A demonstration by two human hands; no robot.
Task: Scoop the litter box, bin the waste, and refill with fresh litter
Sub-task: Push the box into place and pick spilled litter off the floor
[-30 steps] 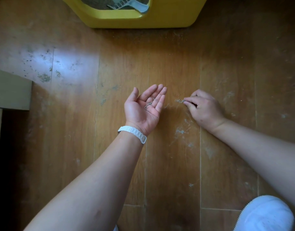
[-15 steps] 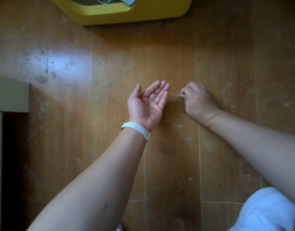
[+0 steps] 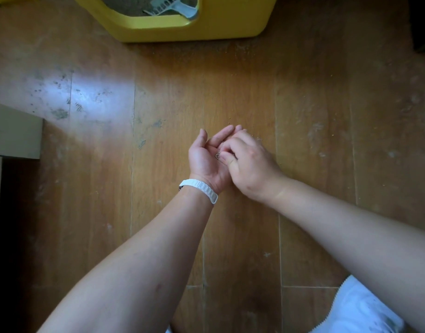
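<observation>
Left hand (image 3: 206,159): palm up, loosely cupped, cradled litter grains (image 3: 217,155). Right hand (image 3: 250,169): lay over that palm, fingers curled, tips pinching the grains. Yellow litter box (image 3: 206,32): stood on wooden floor (image 3: 303,104), well beyond both hands, pale scoop (image 3: 168,6) inside.

Left wrist: a white wristband (image 3: 199,187) of narrow ribbed segments set side by side, with a small dark piece at its left end.
Hands: the left hand (image 3: 204,162) and the right hand (image 3: 251,165) are bare.
Forearms: the left forearm (image 3: 144,260) and the right forearm (image 3: 351,227) are bare from the wrists to the near edge of view.
Clothing, near right: a white garment (image 3: 360,311) of soft, faintly creased cloth, with a fine toothed strip like a zip along its left edge.
</observation>
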